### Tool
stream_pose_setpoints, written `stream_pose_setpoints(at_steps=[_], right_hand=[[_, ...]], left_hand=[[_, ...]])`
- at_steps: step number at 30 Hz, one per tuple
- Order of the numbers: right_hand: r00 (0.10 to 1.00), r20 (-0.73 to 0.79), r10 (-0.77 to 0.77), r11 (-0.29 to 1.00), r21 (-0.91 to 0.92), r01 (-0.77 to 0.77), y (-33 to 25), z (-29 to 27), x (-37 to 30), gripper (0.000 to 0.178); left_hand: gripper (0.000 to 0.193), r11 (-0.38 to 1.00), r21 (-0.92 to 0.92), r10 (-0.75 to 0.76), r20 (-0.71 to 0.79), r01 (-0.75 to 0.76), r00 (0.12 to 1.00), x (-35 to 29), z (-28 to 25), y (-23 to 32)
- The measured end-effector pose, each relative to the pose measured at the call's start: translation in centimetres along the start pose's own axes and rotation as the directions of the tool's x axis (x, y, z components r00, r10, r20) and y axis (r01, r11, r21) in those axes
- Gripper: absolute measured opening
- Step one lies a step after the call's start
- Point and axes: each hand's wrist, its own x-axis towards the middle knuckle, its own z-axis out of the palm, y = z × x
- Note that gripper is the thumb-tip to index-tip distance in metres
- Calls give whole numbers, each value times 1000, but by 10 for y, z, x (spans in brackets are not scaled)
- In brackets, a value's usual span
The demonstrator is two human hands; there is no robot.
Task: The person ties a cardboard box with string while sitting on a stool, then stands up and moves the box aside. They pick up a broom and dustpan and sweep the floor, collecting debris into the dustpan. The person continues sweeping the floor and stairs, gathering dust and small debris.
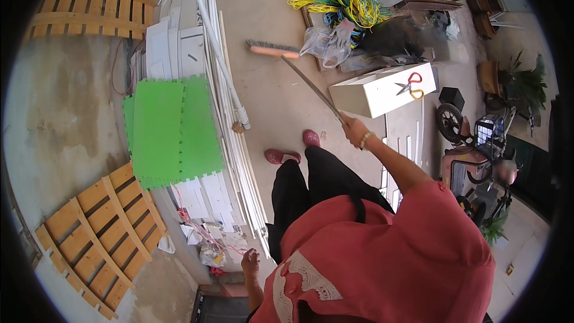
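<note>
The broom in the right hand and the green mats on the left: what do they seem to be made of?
The broom handle looks like metal, perhaps coated: thin, straight, smooth-looking, grey. Its orange head is probably plastic, from the smooth, even colour; the dark bristles could be synthetic, too fine to tell. The green mats look like matte foam, judging by their toothed, interlocking edges.

Stained pale wall (66, 98), smooth greyish-beige floor (272, 98).

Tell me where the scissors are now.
In the head view, the scissors lie right of centre in the upper half, on the white box, up and right of the right hand holding the broom.
</note>
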Motion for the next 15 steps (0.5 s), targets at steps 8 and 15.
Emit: stream_pose_setpoints(at_steps=[8, 15], right_hand=[[977, -40, -209, 902, -394, 176, -20, 61, 153, 48], [977, 213, -15, 663, -729, 170, 86, 4, 21, 58]], left_hand=[[29, 973, 208, 93, 39, -99, 995, -50, 73, -46], [31, 998, 36, 57, 17, -57, 998, -71, 135, -54]])
